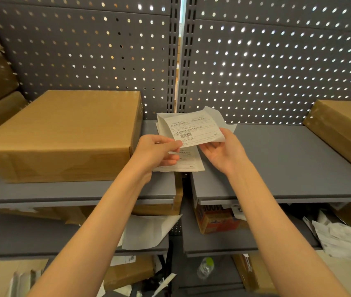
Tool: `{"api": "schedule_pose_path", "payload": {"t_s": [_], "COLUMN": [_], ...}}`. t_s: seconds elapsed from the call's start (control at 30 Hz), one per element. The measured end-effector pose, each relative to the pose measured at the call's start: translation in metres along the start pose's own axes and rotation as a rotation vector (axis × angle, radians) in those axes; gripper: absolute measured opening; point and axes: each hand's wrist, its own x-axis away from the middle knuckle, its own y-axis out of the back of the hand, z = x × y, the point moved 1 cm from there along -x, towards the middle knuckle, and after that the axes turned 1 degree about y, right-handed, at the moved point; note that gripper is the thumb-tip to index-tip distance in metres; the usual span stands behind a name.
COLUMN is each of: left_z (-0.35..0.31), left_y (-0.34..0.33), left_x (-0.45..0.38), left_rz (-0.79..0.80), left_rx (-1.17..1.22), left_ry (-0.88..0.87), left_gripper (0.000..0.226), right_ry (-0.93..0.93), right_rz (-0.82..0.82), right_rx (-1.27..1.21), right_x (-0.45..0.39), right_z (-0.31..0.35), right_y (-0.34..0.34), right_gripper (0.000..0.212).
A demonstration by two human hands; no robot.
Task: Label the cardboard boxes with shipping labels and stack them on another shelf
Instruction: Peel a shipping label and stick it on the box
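- The left hand (159,150) is pinching the lower left edge of a shipping label (194,130), thumb on top and fingers curled beneath.
- The right hand (221,151) is gripping the label's lower right corner, fingers closed around the sheet; a translucent backing sheet (217,116) is showing behind the label, which suggests the liner is being peeled away.
- The label is being held in the air above a stack of further labels (188,162), probably to keep the adhesive face off every surface.
- The stack is lying on the grey shelf (84,190), just right of the unlabelled cardboard box (63,133), within short reach of the target.
- A second box (343,133) is sitting at the far right of the neighbouring shelf (288,168), well apart, with a white patch showing at the frame edge.
- Perforated grey back panels (277,61) are closing off the rear; lower shelves are carrying loose paper, cartons and a plastic bottle (205,267).
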Motion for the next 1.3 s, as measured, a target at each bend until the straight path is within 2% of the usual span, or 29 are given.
{"api": "schedule_pose_path", "payload": {"t_s": [0.2, 0.37, 0.53, 0.7, 1.0, 1.2, 1.3], "left_z": [-0.003, -0.005, -0.005, -0.004, -0.002, -0.002, -0.003], "left_y": [0.002, 0.005, 0.007, 0.009, 0.011, 0.017, 0.02], "left_x": [0.008, 0.013, 0.018, 0.021, 0.026, 0.03, 0.031], "left_rz": [-0.021, -0.017, -0.004, 0.018, 0.048, 0.064, 0.07], "left_rx": [-0.042, -0.047, -0.061, -0.075, -0.117, -0.142, -0.155], "left_ry": [0.011, 0.002, 0.003, 0.003, 0.008, 0.03, 0.034], "left_gripper": [0.019, 0.021, 0.017, 0.016, 0.017, 0.016, 0.017], "right_ry": [0.017, 0.013, -0.007, -0.033, -0.003, -0.029, -0.003], "right_rz": [0.01, 0.062, 0.064, 0.023, -0.043, -0.058, -0.058], "right_rx": [-0.018, -0.039, -0.07, -0.059, -0.049, -0.037, -0.044], "right_x": [-0.004, -0.01, -0.017, -0.021, -0.031, -0.047, -0.052], "right_z": [-0.002, -0.002, -0.002, 0.003, 0.011, 0.011, 0.012], "right_y": [0.001, 0.002, 0.005, 0.01, 0.012, 0.02, 0.022], "right_gripper": [0.017, 0.032, 0.038, 0.026, 0.022, 0.037, 0.037]}}
